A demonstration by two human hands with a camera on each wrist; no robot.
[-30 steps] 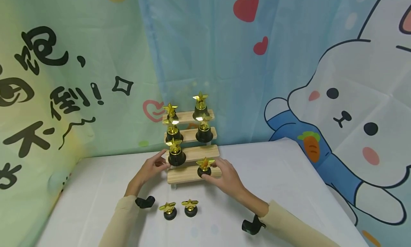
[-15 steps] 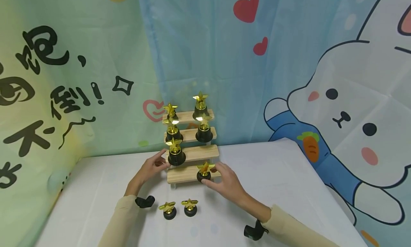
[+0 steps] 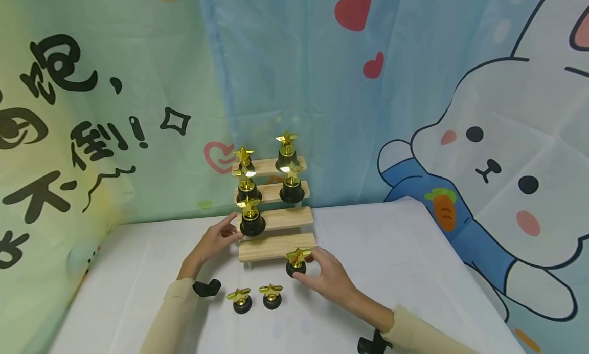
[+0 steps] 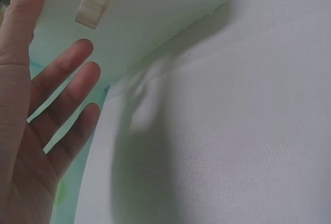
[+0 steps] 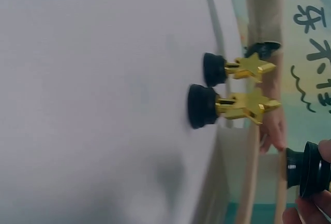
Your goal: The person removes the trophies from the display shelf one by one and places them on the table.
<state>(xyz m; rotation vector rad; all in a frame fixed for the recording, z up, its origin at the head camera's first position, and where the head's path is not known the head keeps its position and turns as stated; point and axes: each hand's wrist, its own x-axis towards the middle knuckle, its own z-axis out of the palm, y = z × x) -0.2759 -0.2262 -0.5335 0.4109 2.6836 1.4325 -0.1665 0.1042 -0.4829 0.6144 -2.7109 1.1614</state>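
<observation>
My right hand (image 3: 329,274) pinches a small gold star trophy (image 3: 296,264) by its black base, just in front of the lowest step's right end. In the right wrist view, a dark base (image 5: 314,169) shows between thumb and fingers at the lower right edge. My left hand (image 3: 217,244) is at the stand's left side, beside a star trophy (image 3: 251,223) on the second step up. The left wrist view shows that hand's fingers (image 4: 72,94) spread and extended; whether the thumb touches the trophy is unclear. The wooden stepped stand (image 3: 271,247) bears several star trophies.
Two more star trophies, one left (image 3: 241,300) and one right (image 3: 271,296), stand on the white tablecloth (image 3: 349,251) in front of the stand. A printed cloth backdrop (image 3: 294,62) hangs close behind it.
My right hand has carried its trophy from over the lowest step's right end forward, toward me and slightly down. My left hand has stayed in place.
</observation>
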